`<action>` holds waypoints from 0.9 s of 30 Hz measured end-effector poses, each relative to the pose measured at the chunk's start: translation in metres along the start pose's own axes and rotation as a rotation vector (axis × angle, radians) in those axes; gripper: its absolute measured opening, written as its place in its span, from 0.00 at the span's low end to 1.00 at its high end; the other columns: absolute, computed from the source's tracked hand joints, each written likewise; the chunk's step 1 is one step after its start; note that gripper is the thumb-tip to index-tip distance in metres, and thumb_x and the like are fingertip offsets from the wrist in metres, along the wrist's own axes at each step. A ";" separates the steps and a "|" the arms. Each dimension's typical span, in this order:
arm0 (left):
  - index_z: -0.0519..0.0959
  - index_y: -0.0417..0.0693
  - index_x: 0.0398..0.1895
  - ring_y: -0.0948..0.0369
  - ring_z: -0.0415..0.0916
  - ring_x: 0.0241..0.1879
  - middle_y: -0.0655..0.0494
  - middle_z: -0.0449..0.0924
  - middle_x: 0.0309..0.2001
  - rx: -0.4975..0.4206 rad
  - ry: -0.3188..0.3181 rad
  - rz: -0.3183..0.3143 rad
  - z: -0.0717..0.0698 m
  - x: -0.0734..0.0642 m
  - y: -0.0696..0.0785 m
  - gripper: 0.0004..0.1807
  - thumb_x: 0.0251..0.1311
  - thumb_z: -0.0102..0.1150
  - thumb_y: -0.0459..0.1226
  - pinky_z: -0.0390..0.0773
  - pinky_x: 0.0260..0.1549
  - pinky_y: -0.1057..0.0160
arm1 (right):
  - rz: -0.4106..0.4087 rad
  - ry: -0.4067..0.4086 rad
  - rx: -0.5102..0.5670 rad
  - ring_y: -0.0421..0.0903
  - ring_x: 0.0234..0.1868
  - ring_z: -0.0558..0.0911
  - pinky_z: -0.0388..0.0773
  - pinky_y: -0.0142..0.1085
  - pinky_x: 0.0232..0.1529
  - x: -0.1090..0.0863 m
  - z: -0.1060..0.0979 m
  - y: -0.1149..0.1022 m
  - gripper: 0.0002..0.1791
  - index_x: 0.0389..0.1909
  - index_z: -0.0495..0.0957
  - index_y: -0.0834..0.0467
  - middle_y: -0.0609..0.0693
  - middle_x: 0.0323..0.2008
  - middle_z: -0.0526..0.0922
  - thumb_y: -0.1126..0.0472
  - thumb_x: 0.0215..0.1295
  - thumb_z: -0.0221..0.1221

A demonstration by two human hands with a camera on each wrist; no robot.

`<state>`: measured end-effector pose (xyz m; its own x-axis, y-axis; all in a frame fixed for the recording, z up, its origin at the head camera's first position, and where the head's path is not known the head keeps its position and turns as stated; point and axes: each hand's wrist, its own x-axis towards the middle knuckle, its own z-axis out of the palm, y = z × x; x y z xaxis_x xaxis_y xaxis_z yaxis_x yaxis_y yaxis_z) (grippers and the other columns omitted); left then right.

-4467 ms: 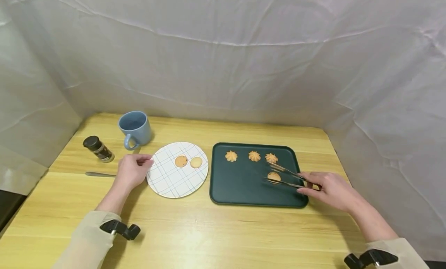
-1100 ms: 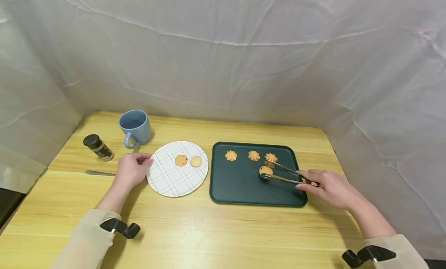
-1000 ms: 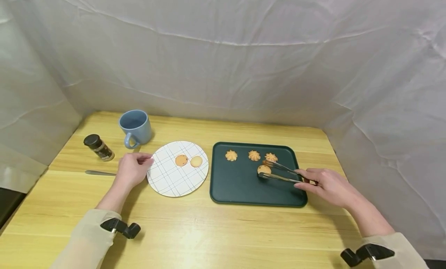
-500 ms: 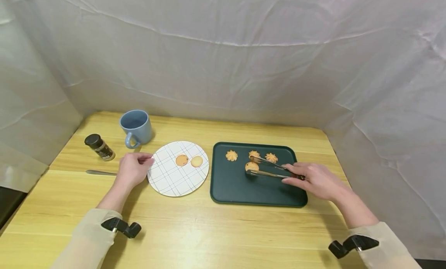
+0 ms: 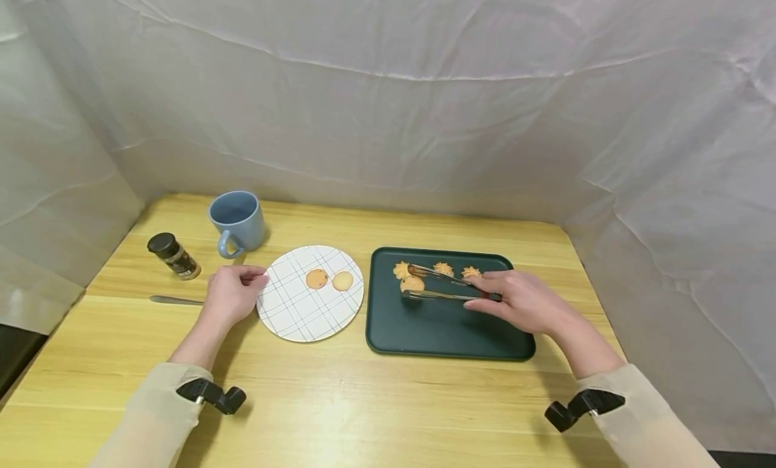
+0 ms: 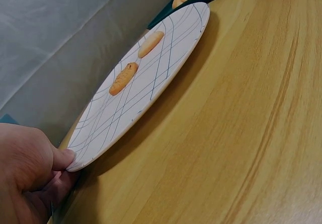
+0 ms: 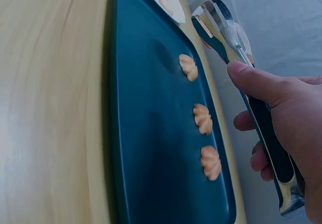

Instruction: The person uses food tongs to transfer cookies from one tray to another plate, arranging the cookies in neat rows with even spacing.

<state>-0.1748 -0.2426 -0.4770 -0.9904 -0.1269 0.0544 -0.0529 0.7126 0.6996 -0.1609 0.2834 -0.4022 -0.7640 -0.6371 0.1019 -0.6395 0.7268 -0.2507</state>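
Observation:
My left hand point(image 5: 232, 296) pinches the left rim of a white plate point(image 5: 303, 320) with crossing blue lines; the left wrist view shows the thumb on top of the rim. Two round cookies lie on it, a speckled one point(image 5: 316, 279) and a paler one point(image 5: 342, 281). Over the dark green tray point(image 5: 436, 340), my right hand point(image 5: 530, 303) grips metal tongs point(image 5: 445, 295). A round cookie point(image 5: 412, 284) sits between the tong ends, raised above the tray. Three star-shaped cookies point(image 5: 443, 269) lie along the tray's far side; the tongs partly cover the leftmost.
Behind the plate, to the left, stands a blue mug point(image 5: 236, 222). A black-capped spice jar point(image 5: 174, 256) is left of it. A thin metal utensil handle point(image 5: 174, 300) runs under the left hand. Pale cloth walls point(image 5: 388, 118) border the wooden table point(image 5: 339, 407).
The right hand has carried the tongs and round cookie leftward across the tray, from its right part to beside the leftmost star cookie. The left hand and plate have stayed in place.

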 end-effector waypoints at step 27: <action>0.87 0.36 0.53 0.48 0.82 0.45 0.42 0.89 0.44 -0.016 -0.005 -0.006 0.000 0.000 -0.001 0.14 0.73 0.63 0.36 0.75 0.45 0.52 | -0.086 -0.059 0.065 0.44 0.43 0.87 0.82 0.49 0.50 0.078 0.017 -0.033 0.31 0.71 0.79 0.52 0.51 0.61 0.85 0.39 0.75 0.62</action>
<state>-0.1749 -0.2431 -0.4772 -0.9907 -0.1278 0.0466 -0.0570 0.7010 0.7109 -0.1980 0.2058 -0.4027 -0.6992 -0.7116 0.0689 -0.6938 0.6523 -0.3051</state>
